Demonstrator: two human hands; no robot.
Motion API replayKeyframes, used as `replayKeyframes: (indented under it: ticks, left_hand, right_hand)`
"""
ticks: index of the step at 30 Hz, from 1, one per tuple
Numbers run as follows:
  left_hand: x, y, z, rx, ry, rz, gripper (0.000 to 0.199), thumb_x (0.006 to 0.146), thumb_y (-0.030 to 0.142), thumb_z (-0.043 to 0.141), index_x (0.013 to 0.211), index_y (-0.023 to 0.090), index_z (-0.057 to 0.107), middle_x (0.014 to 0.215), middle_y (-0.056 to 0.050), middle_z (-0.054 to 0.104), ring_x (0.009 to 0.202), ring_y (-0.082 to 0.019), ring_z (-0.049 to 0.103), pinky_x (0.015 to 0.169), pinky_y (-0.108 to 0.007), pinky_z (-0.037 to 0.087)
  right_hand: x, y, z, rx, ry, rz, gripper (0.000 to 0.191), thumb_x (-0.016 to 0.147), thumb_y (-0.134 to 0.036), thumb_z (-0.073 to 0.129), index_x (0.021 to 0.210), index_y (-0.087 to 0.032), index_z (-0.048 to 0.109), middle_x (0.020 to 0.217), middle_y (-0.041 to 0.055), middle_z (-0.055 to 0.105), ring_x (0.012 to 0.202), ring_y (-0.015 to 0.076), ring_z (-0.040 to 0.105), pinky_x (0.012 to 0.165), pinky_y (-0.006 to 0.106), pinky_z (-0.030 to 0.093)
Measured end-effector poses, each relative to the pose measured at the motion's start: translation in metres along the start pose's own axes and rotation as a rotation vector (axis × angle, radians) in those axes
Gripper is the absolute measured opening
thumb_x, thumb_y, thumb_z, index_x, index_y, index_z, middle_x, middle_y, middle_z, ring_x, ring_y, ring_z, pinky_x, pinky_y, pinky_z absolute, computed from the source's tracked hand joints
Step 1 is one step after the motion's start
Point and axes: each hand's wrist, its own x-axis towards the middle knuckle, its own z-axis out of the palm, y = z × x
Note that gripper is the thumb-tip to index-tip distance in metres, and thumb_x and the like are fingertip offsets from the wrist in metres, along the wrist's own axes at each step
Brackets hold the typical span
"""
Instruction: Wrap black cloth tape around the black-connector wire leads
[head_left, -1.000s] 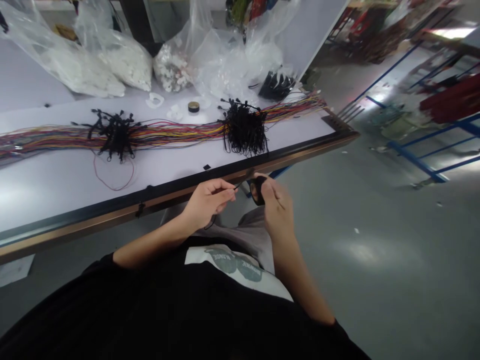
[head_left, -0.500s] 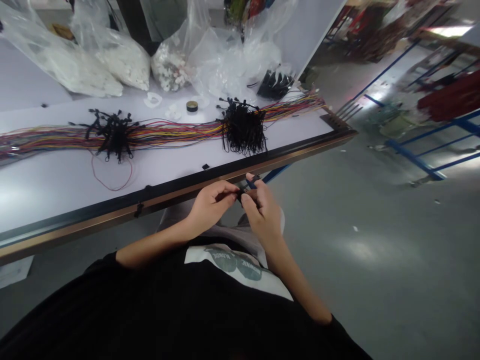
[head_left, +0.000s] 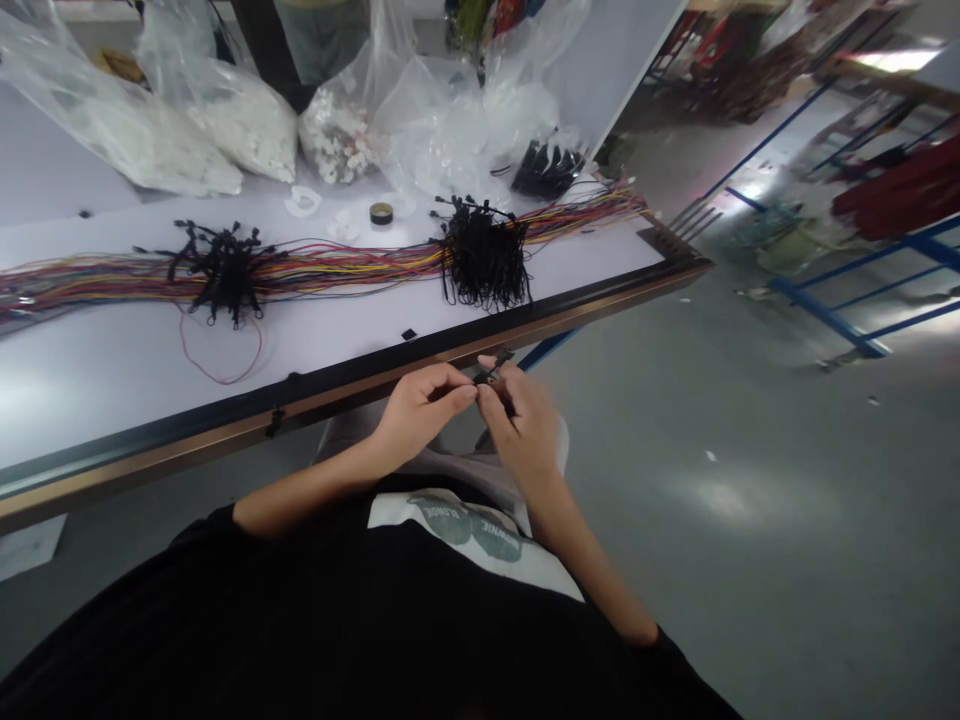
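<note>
My left hand (head_left: pixel 421 412) is closed, thumb and forefinger pinching one end of a short black cable (head_left: pixel 504 356) in front of the table edge. Closed around the other part of it is my right hand (head_left: pixel 526 425), its thumb tip almost touching the left fingertips. A dark connector-like end sticks out above the right forefinger; the rest is hidden by fingers. On the table beyond lies a pile of looped black cables (head_left: pixel 486 255). Farther left, a smaller black cable cluster (head_left: pixel 225 272) rests across a long bundle of coloured wires (head_left: pixel 360 265).
Clear plastic bags of white parts (head_left: pixel 251 125) line the back of the table, with a roll of tape (head_left: pixel 381 213) before them. A raised dark rim (head_left: pixel 360 365) edges the table. A blue metal frame (head_left: pixel 832 315) stands at right.
The dark cable end by my right forefinger now sticks out farther, and that finger has shifted slightly left. My left hand keeps its pinch almost unmoved.
</note>
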Motion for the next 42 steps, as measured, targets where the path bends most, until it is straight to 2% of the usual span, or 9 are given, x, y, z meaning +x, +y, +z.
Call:
replayKeyframes:
  ticks: [7,12,17,19,23,28,32,38,42]
  left_hand:
    - [0.005,0.004,0.002,-0.216,-0.003,-0.147,0.002,0.069,0.016,0.061,0.07,0.015,0.059,0.057,0.005,0.052,0.053,-0.006,0.045,0.053,-0.019,0.037]
    - [0.004,-0.006,0.003,-0.414,-0.019,-0.325,0.028,0.068,0.016,0.066,0.092,0.018,0.052,0.052,0.009,0.046,0.041,-0.003,0.036,0.04,-0.016,0.022]
    - [0.012,-0.018,-0.004,-0.626,-0.35,-0.558,0.022,0.062,0.018,0.067,0.061,0.015,0.046,0.048,0.007,0.042,0.034,0.0,0.024,0.036,-0.015,0.015]
    - [0.014,-0.021,-0.004,-0.665,-0.388,-0.568,0.024,0.061,0.017,0.068,0.057,0.015,0.044,0.048,0.007,0.041,0.034,0.0,0.023,0.036,-0.015,0.015]
    - [0.011,-0.021,0.001,-0.641,-0.251,-0.483,0.02,0.062,0.015,0.07,0.062,0.015,0.05,0.049,0.007,0.041,0.036,0.0,0.024,0.037,-0.015,0.015]
    - [0.007,-0.016,-0.002,-0.465,-0.194,-0.172,0.016,0.065,0.025,0.07,0.061,0.016,0.058,0.056,0.003,0.049,0.048,-0.006,0.043,0.047,-0.02,0.034]
    - [0.01,-0.011,-0.013,-0.159,-0.274,0.056,0.01,0.067,0.026,0.066,0.07,0.017,0.064,0.068,-0.001,0.059,0.065,-0.011,0.054,0.062,-0.024,0.042]
    - [0.013,-0.015,-0.007,0.24,-0.04,0.161,0.003,0.071,0.015,0.057,0.07,0.018,0.058,0.069,0.002,0.06,0.065,-0.01,0.054,0.062,-0.021,0.04]
    - [0.009,-0.02,0.001,0.224,0.039,0.183,0.01,0.075,0.014,0.054,0.066,0.018,0.056,0.068,0.001,0.06,0.067,-0.011,0.054,0.066,-0.023,0.041]
  right_hand:
    - [0.004,0.008,-0.011,-0.146,-0.129,-0.23,0.032,0.086,-0.026,0.045,0.113,-0.024,0.062,0.099,0.0074,0.072,0.086,0.0238,0.063,0.076,0.039,0.038]
    - [0.007,0.013,-0.003,-0.131,-0.038,-0.325,0.036,0.083,-0.015,0.044,0.114,-0.022,0.06,0.101,0.0081,0.072,0.094,0.0232,0.064,0.081,0.041,0.039]
    - [0.006,0.02,0.008,0.164,-0.008,-0.358,0.033,0.082,-0.01,0.043,0.108,-0.022,0.059,0.108,0.0097,0.07,0.102,0.0223,0.062,0.09,0.044,0.043]
    - [0.006,0.021,0.008,0.333,-0.053,-0.309,0.029,0.085,-0.014,0.045,0.107,-0.025,0.059,0.114,0.0087,0.067,0.11,0.0217,0.059,0.093,0.044,0.044]
    - [0.005,0.018,0.004,0.602,-0.157,-0.151,0.02,0.08,-0.037,0.059,0.098,-0.028,0.064,0.126,0.0053,0.06,0.119,0.0251,0.053,0.096,0.047,0.044]
    - [0.006,0.012,0.004,0.787,0.034,0.189,0.025,0.077,-0.044,0.061,0.064,-0.023,0.06,0.087,0.0024,0.063,0.08,0.0188,0.061,0.076,0.039,0.051]
    - [0.006,0.011,-0.001,0.535,0.122,0.151,0.015,0.073,-0.038,0.067,0.065,-0.025,0.066,0.082,0.0007,0.061,0.081,0.0182,0.06,0.078,0.037,0.048]
    - [0.006,0.002,0.001,0.374,0.054,0.151,0.013,0.078,-0.035,0.061,0.077,-0.025,0.069,0.074,-0.0005,0.065,0.07,0.0166,0.059,0.068,0.032,0.048]
    - [0.009,-0.001,0.008,0.265,0.016,0.185,0.019,0.083,-0.038,0.054,0.08,-0.022,0.064,0.075,0.0025,0.068,0.07,0.0181,0.062,0.068,0.033,0.049]
